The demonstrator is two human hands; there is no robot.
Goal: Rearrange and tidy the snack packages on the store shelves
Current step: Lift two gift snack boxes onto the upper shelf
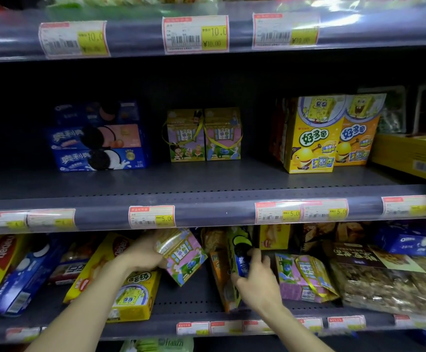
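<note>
While the middle shelf (206, 181) already carries neat groups, a stack of blue Oreo boxes (100, 138) at left, two pink-and-green house-shaped cartons (203, 135) at centre and yellow SpongeBob boxes (331, 133) reading 好多鱼 at right, the lower shelf (186, 301) looks jumbled, so most tidying seems left. The left hand (143, 255) grips a tilted pink house-shaped carton (184, 257); the right hand (255, 278) clasps an upright blue-and-green packet (239, 252). Tags read 10.00 and 5.00.
</note>
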